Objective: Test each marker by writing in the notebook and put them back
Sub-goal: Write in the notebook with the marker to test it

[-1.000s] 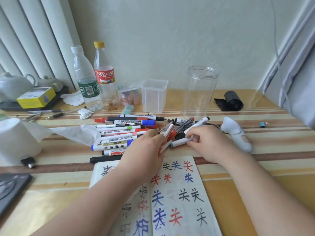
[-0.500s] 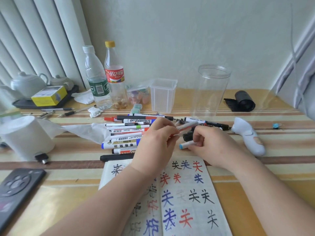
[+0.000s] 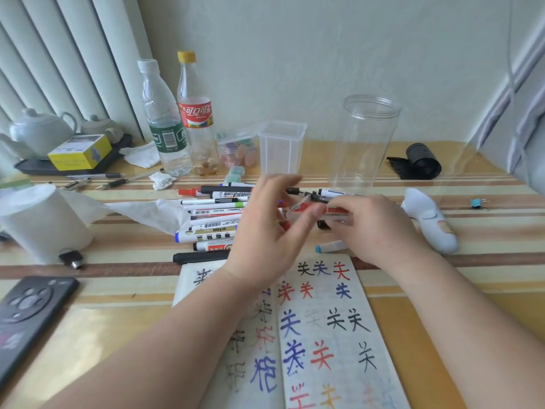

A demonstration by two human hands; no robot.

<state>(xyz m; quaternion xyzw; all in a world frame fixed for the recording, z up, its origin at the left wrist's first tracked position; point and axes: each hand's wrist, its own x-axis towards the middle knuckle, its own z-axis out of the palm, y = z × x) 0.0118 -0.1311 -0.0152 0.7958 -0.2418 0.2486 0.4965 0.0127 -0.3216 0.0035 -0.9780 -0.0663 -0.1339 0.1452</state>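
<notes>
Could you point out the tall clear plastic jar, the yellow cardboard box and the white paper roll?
Tall clear plastic jar [image 3: 365, 143], head view, front wall.
Yellow cardboard box [image 3: 79, 156], head view, front side.
White paper roll [image 3: 44, 222], head view, curved side.

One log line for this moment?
both hands on red-and-white marker, cap state unclear | pile on table | clear plastic jar empty

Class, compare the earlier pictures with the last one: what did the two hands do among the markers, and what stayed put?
Both hands rose off the pile. The right hand took hold of a red marker and holds it level above the table; the left hand came to its cap end, fingers blurred. The notebook, the marker pile and the clear jar kept their places.
</notes>
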